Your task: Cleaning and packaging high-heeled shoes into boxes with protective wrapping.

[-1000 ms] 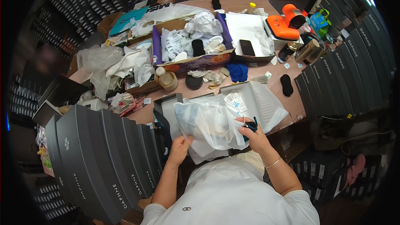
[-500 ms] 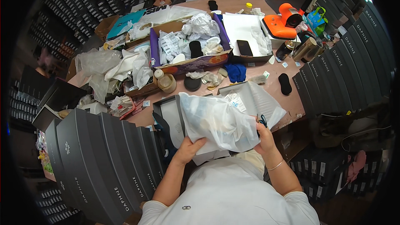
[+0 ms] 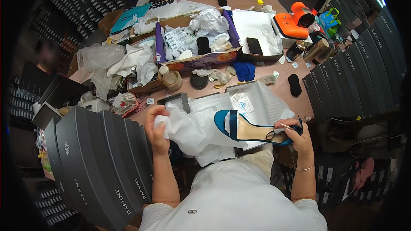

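Teal sandal (image 3: pixel 251 132) now unwrapped, R hand (image 3: pixel 301 139); L hand (image 3: pixel 158 139) w/ wht wrap (image 3: pixel 192 133).

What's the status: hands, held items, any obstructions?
Left hand: gripping crumpled white paper. Right hand: holding teal open-toed sandal. Paper partly covers grey cardboard box.

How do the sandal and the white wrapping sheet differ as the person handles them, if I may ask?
The sandal is teal and beige, while the wrapping sheet is plain white. The sandal has a firm, defined shape; the wrapping sheet is limp and crumpled. The sandal is held in the right hand, whereas the wrapping sheet is bunched in the left hand. Both are held in one hand each.
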Demonstrator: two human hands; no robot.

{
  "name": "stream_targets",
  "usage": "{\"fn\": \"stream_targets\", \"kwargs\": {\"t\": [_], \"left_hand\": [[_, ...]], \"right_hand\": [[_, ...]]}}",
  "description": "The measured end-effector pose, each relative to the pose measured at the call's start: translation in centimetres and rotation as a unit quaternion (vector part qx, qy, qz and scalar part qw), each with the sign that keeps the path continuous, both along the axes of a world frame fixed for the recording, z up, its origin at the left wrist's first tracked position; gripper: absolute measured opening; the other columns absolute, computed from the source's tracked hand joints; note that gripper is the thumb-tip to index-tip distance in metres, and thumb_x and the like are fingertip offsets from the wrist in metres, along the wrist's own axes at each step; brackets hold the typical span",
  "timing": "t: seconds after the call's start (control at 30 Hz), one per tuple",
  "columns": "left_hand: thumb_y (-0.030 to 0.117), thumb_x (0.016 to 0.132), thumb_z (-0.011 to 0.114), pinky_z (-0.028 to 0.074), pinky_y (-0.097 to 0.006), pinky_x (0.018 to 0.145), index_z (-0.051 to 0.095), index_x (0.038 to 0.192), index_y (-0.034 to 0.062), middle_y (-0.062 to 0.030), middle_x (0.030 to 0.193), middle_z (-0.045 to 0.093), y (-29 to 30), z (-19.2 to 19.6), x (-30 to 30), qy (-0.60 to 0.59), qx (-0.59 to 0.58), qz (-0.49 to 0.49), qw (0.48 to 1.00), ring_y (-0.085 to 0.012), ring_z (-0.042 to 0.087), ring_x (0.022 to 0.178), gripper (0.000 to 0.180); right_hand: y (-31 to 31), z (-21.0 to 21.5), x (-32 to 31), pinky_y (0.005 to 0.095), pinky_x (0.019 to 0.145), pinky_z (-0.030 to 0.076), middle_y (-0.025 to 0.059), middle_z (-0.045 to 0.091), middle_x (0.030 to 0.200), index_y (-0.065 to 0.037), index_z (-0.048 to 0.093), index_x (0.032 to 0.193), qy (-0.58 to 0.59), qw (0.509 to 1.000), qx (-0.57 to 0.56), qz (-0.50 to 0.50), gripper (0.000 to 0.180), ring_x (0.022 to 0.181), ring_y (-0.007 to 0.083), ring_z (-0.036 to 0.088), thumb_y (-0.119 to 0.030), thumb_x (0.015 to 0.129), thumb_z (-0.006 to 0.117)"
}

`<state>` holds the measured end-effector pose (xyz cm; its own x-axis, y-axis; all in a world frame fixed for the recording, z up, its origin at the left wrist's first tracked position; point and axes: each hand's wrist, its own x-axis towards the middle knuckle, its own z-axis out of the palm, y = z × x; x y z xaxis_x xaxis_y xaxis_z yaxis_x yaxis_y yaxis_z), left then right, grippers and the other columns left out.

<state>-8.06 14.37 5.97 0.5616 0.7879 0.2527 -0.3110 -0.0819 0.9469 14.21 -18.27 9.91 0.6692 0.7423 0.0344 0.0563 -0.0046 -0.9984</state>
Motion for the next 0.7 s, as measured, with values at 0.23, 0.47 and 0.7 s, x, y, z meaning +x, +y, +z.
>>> {"fn": "stream_targets", "kwargs": {"t": [0.23, 0.47, 0.7], "left_hand": [[0.027, 0.09, 0.064, 0.042, -0.021, 0.078, 0.066, 0.097, -0.0002, -0.0006, 0.091, 0.064, -3.3, -4.1, 3.2, 0.17, -0.143, -0.182, 0.958, -0.0068, 0.055, 0.083, 0.028], [0.046, 0.098, 0.043, 0.038, -0.03, 0.101, 0.042, 0.134, -0.0008, -0.0087, 0.127, 0.053, -7.6, -5.1, 2.4, -0.013, -0.344, -0.234, 0.909, -0.0157, 0.051, 0.117, 0.059], [0.036, 0.093, 0.056, 0.046, -0.036, 0.095, 0.06, 0.115, 0.0064, -0.0057, 0.113, 0.063, -8.8, -5.2, 3.9, -0.053, -0.618, -0.116, 0.775, -0.0186, 0.059, 0.105, 0.038]], "right_hand": [[0.1, 0.2, 0.4, 0.0411, 0.088, 0.048, 0.0201, 0.067, 0.095, 0.004, 0.064, 0.094, 0.081, 0.99, 0.105, 0.056, 0.019, 0.094, 0.0298, 0.064, -0.011, 0.082, 0.06], [2.6, -0.6, -2.9, 0.0417, 0.089, 0.046, 0.0154, 0.065, 0.09, 0.003, 0.063, 0.089, -0.061, 0.993, 0.105, 0.003, 0.013, 0.096, 0.0302, 0.06, -0.005, 0.079, 0.058], [3.8, -3.6, -10.4, 0.0428, 0.092, 0.045, 0.0085, 0.062, 0.098, -0.004, 0.064, 0.095, -0.208, 0.973, 0.014, 0.095, 0.025, 0.104, 0.0313, 0.055, 0.001, 0.07, 0.067]]}}
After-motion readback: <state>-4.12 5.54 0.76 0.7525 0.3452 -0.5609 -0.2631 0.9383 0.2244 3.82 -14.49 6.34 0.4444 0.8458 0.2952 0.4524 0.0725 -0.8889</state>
